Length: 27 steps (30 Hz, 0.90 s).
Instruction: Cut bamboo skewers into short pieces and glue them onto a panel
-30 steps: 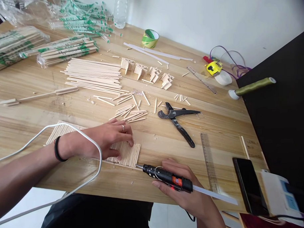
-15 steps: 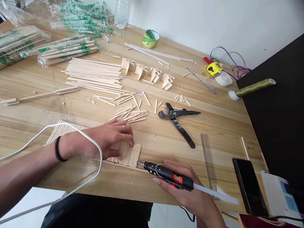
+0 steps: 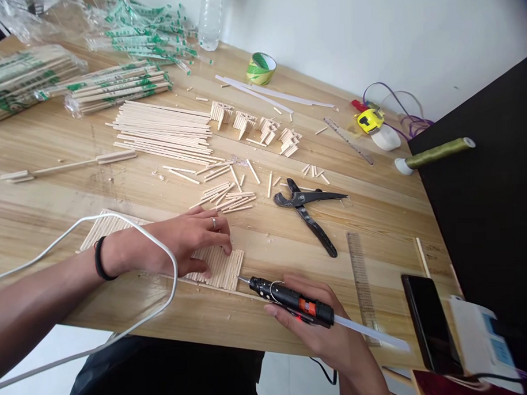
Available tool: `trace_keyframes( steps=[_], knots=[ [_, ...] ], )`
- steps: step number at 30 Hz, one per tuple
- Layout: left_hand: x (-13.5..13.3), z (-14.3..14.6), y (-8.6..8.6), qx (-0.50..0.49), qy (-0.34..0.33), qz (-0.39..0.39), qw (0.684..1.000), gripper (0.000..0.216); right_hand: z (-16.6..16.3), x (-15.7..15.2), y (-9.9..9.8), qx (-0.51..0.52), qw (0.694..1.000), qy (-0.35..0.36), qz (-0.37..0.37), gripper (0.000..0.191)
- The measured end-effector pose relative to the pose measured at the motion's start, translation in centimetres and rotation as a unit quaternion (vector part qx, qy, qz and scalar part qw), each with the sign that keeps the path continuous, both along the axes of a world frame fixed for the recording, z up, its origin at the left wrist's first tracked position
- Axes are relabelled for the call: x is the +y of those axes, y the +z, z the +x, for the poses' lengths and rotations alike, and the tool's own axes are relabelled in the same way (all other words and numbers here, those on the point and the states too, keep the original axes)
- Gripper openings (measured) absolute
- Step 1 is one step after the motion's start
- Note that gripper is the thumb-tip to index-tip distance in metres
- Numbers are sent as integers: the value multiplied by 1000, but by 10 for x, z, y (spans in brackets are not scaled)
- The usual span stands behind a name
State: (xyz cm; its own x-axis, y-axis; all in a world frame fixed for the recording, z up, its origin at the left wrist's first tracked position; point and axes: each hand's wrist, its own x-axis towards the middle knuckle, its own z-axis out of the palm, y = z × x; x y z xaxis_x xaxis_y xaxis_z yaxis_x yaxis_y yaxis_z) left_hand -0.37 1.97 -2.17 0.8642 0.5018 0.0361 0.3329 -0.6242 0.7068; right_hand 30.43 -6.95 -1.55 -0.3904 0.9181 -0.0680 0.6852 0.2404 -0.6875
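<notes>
Mat point(image 3: 218, 267) of short sticks lies flat under the left hand point(image 3: 182, 238), whose fingers are spread and pressed down on it, palm low, holding it to the table point(image 3: 265, 243). Only the mat's end past the fingertips and a strip behind the wrist show. Right hand point(image 3: 320, 328) is wrapped around a glue pen point(image 3: 288, 300), fingers curled under the barrel, thumb side up; the pen's tip sits just beside the mat's near corner, touching or nearly so (cannot tell which). A clear glue stick point(image 3: 372, 335) pokes out the back, past the right hand. White cable point(image 3: 130, 225) loops over the left wrist.

Handling, as a judgement: the mat looks light and thin, stiff along the sticks but likely to crack apart at the joints if bent, so it is best held flat with broad pressure or lifted by two opposite edges, not by one corner. The pen is rigid and is best gripped mid-barrel, away from the tip.

Beyond the left fingertips: loose sticks point(image 3: 226, 199). Ahead of the right hand: cutters point(image 3: 309, 210). Just right of it: ruler point(image 3: 361, 275) and phone point(image 3: 427, 321).
</notes>
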Motion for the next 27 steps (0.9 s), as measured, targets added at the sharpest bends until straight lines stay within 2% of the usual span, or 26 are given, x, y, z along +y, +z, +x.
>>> trace_keyframes(
  steps=[7,12,19,27],
  knots=[
    [0,0,1,3,-1,-4,1000,33,-1,2,2,2,1000,-13,-4,32],
    [0,0,0,0,2,0,1000,36,-3,4,2,-2,999,-5,-52,41],
    [0,0,-1,7,-2,-2,1000,35,-2,4,2,-8,999,-25,-34,36],
    [0,0,0,2,2,-8,1000,34,-6,11,6,8,997,-23,-68,28]
  ],
)
